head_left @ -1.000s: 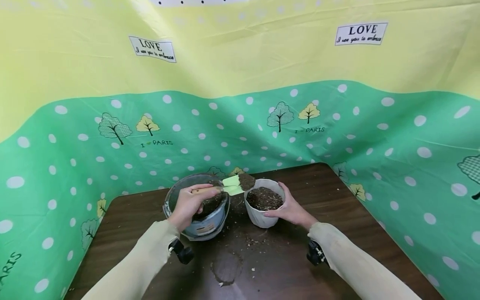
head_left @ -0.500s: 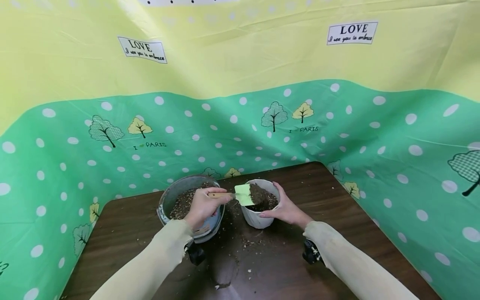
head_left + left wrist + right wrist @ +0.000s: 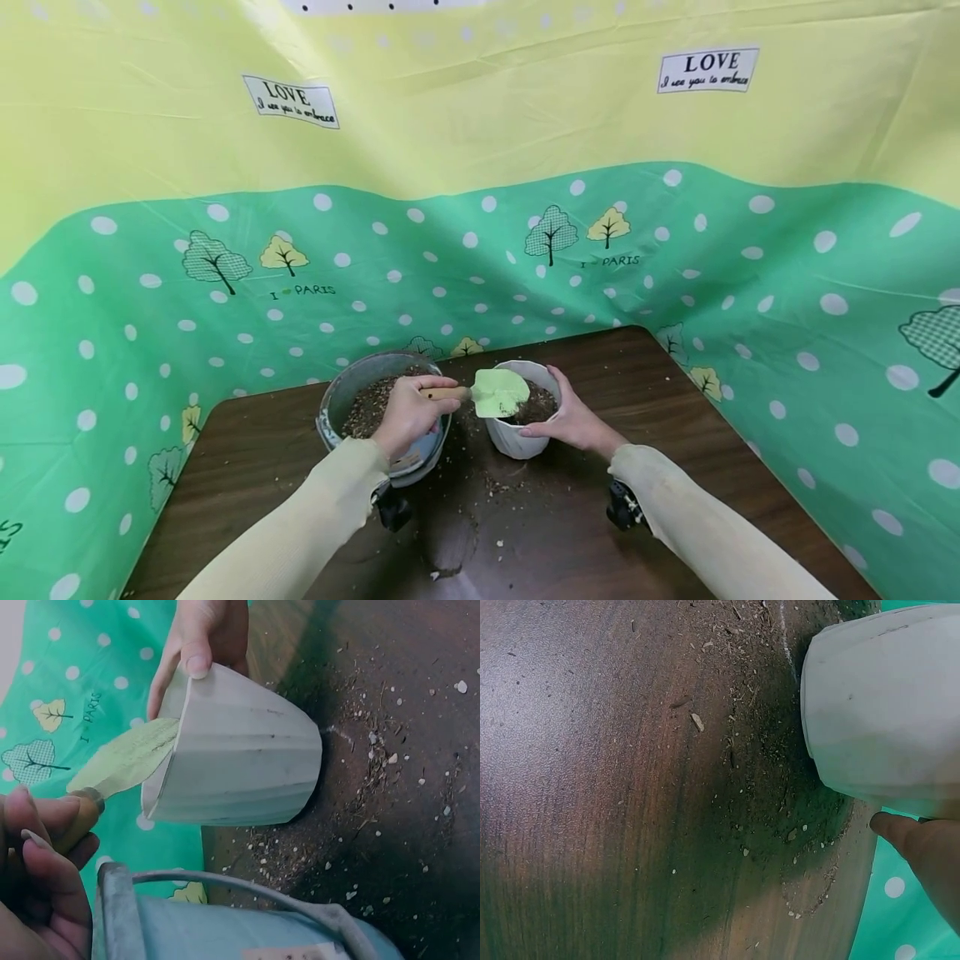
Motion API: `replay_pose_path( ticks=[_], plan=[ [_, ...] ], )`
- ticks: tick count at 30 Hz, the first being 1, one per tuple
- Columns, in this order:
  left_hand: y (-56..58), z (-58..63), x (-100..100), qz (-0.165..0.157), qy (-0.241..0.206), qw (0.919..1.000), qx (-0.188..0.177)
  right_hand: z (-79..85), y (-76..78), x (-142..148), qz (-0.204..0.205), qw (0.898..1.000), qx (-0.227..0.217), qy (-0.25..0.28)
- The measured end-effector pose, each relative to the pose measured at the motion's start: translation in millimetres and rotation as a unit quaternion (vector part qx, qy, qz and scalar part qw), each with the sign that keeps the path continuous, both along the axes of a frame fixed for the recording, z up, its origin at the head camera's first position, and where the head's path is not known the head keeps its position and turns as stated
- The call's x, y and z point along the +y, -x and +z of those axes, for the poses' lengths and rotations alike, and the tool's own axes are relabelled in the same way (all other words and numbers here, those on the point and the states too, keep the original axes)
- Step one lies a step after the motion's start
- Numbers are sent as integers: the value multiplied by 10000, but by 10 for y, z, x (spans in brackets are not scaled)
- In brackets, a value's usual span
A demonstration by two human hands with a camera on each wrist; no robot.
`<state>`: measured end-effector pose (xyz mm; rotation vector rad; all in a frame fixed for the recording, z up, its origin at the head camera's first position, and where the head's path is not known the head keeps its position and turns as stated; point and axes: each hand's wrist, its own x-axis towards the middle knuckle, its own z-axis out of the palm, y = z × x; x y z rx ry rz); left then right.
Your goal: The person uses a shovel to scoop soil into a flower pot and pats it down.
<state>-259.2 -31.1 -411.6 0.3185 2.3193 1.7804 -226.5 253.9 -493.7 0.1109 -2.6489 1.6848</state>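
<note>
My left hand point(image 3: 411, 414) grips the wooden handle of a small garden trowel with a light green blade point(image 3: 498, 393). That blade is tipped over the mouth of a white flower pot point(image 3: 516, 442), and in the left wrist view the blade point(image 3: 127, 757) reaches inside the pot's rim. Dark soil point(image 3: 538, 406) shows in the pot beside the blade. On the pot's right side, my right hand point(image 3: 579, 422) holds the wall and rim, thumb in front and fingers behind. The right wrist view shows the pot's lower wall point(image 3: 892, 705) and one finger point(image 3: 922, 844).
A blue-grey bucket point(image 3: 327, 427) of soil stands left of the pot, under my left hand; its handle point(image 3: 247, 889) hangs at the side. Soil crumbs point(image 3: 501, 485) and pale bits lie scattered on the brown table point(image 3: 570, 533). A patterned green cloth point(image 3: 420, 275) hangs behind.
The trowel has moved right from above the bucket to the pot, loaded with soil. Its blade has turned over, and the soil is off it. My right hand keeps hold of the pot.
</note>
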Motion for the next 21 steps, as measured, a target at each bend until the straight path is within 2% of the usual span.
replay_pose_path(
  ticks=[5,9,13,16,21],
  plan=[
    [12,50,-89,-6,-250,9997,82,-26,11,-3,-19,10000,44,-66],
    [49,93,-224,75,-55,9995,289,-39,25,-7,-18,9999,54,-90],
    [106,133,-425,306,233,9980,498,-40,31,-12,-39,9999,70,-72],
    [147,177,-607,487,300,9970,528,-36,31,-12,-26,10000,92,-24],
    [214,275,-923,614,275,9958,625,-20,28,1,4,10000,91,-25]
  ],
)
